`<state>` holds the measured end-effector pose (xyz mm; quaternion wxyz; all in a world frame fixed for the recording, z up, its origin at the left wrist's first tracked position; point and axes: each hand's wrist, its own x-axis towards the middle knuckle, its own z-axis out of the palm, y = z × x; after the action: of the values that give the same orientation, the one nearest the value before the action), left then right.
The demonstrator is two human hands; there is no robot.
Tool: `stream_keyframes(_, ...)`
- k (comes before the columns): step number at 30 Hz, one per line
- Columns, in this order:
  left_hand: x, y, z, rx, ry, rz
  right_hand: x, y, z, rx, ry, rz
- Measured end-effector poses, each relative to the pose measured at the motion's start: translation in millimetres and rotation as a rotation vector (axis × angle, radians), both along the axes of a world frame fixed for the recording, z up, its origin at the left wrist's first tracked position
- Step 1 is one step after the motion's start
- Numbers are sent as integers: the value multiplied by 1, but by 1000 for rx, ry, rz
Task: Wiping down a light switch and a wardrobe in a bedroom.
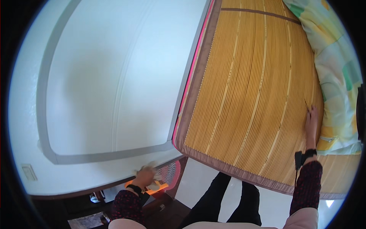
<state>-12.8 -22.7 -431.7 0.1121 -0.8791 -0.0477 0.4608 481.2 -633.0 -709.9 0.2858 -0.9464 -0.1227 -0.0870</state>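
Note:
My left hand [145, 177] is at the lower left, over a dark wooden bedside cabinet. It is blurred and closed around a pale, crumpled item [151, 166], perhaps cloth or tissue. Just beneath it lies a bright orange item [160, 189], partly hidden by the hand. My right hand [311, 121] is low over the bamboo sleeping mat [248, 86], near its right side. A thin, dark, pointed object [306, 106] sticks out from its fingertips; its exact kind is too small to tell.
A pink-rimmed patterned basket or bag [173, 175] stands beside the cabinet [174, 210]. Along the right lies a green, yellow and white checked quilt [333, 86] with a zipper. The white wall [94, 86] has grey trim and a switch plate [29, 172]. A glossy picture or packet [85, 221] lies lower left.

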Motion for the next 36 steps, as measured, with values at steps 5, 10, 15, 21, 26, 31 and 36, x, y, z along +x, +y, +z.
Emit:
stream_keyframes(5, -60, -43, 51, 132, -44, 626, -122, -43, 33, 132, 77, -12)
stream_keyframes(10, 0, -101, 71, -213, -560, 862, -275, -75, 56, 5, 466, -73)
stream_keyframes(15, 111, -120, 161, -588, -945, 950, -374, -69, 95, -301, 775, 157)
stream_keyframes(21, 230, -73, 285, -516, -1318, 499, -402, -70, 147, -331, 839, 42)
stream_keyframes(26, 315, -68, 350, 287, -1149, 99, -412, -76, 135, -264, 826, -232)
stream_keyframes(31, 351, 8, 313, 551, -1189, -366, -422, -41, 136, -291, 929, -301)
stream_keyframes(36, 341, 38, 214, 505, -1107, -653, -434, -3, 162, -303, 987, -322)
